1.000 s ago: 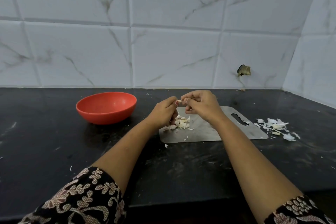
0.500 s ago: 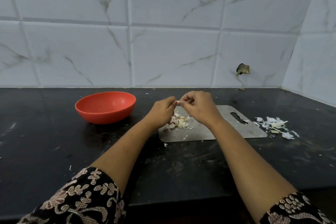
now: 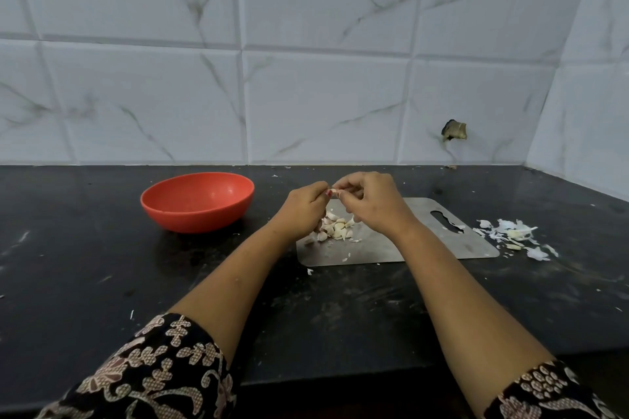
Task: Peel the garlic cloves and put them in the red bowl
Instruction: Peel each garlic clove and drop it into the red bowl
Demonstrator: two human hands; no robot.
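Red plastic catches the eye first: the red bowl sits on the black countertop at about nine o'clock from the hands, well apart from them. Both hands are raised above the far left part of a steel cutting board, their fingertips meeting. The left hand and the right hand each have their fingers curled, and together they pinch one small garlic clove between thumb and fingertips; how much skin remains on it is too small to tell. Directly under the hands, at six o'clock, a heap of garlic cloves lies on the board near its left end, with a few flakes scattered beside it. The board's handle slot is at its right end. Off the board at three o'clock, a loose pile of papery white peels rests on the countertop. White marble-patterned tiles form the wall at twelve o'clock, with a small dark hole toward two o'clock. Dark patterned sleeves cover the arms above the elbows at the lower edge of the view.
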